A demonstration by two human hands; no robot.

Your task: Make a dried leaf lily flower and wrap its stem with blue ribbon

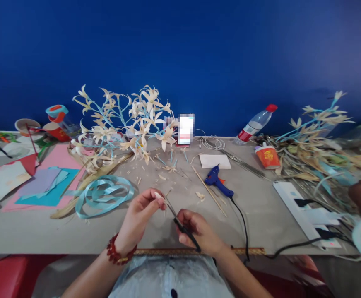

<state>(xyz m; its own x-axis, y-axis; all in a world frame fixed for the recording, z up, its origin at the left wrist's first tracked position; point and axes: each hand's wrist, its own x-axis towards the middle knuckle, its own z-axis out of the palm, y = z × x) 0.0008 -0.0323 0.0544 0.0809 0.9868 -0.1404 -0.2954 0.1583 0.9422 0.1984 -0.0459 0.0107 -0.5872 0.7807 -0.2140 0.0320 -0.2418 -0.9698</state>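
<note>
- The grey counter [261,223] runs across the whole view in front of a deep blue wall.
- A branch of cream flowers [127,120] on light blue stems lies at the back left. Pale trimmings are scattered on the counter below it.
- A heap of dried husks [317,161] with blue stems fills the right end.
- Coloured paper sheets [59,159], pink, blue and lilac, lie on the left.
- A loose coil of light blue ribbon [102,194] sits just beside them.
- A white power strip [292,203] lies to the right with black plugs in it.
- A blue glue gun [217,182] rests near the middle, its black cord trailing over the near edge.
- A plastic bottle [255,123] leans at the back, near a red paper cup [267,157].
- The left hand [140,213] has a red bead bracelet at the wrist. It hovers over the near edge, its grip pinched together on a pale petal [159,195].
- The right hand [200,231] is just beside it, its grip clamped on the black handles of the scissors [173,213].
- The scissors' tips meet the pale petal between the two hands.
</note>
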